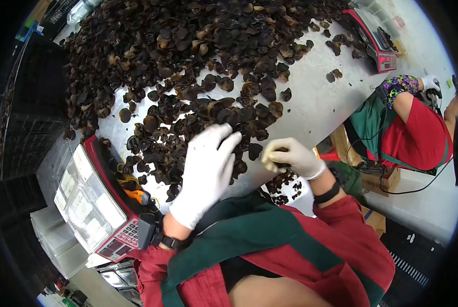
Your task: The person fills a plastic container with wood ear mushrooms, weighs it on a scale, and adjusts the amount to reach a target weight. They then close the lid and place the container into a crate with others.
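Observation:
A large heap of dark brown wood ear mushrooms (188, 43) spreads over the metal table, with a smaller cluster (160, 153) nearer to me. My left hand (206, 171), in a white glove, rests at the edge of this cluster with its fingers stretched out and apart. Under its fingertips lie loose mushrooms, none plainly gripped. To the right, my gloved right hand (295, 158) is closed, fingers and thumb pinched round a small dark wood ear mushroom (281, 164), mostly hidden. Below that hand, a white container (304, 200) holds small dark pieces.
At the left stands a red-framed scale (93, 199) with a keypad, beside a black crate (34, 112). A second red scale (375, 41) sits at the far right of the metal table (316, 97). Another person's red sleeve (418, 135) shows at the right edge.

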Motion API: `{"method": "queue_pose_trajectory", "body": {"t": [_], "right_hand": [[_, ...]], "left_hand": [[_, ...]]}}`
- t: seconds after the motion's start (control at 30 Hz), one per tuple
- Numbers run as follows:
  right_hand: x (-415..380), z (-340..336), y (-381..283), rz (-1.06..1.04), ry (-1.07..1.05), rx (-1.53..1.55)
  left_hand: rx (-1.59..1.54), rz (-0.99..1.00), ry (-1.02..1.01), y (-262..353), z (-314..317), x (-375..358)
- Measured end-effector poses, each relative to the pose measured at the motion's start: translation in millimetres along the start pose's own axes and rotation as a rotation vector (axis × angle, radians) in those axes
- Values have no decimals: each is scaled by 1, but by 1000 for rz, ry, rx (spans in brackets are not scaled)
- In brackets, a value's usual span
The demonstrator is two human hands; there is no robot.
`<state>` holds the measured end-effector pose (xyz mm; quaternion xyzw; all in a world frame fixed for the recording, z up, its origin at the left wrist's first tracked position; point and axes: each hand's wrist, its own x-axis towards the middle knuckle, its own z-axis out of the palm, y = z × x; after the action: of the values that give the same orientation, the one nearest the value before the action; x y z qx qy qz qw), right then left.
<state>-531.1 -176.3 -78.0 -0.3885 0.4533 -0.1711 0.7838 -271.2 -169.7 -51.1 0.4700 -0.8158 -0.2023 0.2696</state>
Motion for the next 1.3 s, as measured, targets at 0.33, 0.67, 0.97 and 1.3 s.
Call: {"method": "queue_pose_trajectory", "body": {"t": [0.33,0.67,0.97,1.3], "right_hand": [[-9,-21,-21,-562,274,-717],[124,81,-14,-967,233,-1401],[89,32,-12,-1074,186,-1133],[131,99,-22,-972,85,-1424]], "left_hand": [[176,-342,200,-31,-3,-59],[19,-596,495,-38,-6,-113],[-110,-606,547,-40,-3,-131],[52,-596,306,-36,-7,-106]]}}
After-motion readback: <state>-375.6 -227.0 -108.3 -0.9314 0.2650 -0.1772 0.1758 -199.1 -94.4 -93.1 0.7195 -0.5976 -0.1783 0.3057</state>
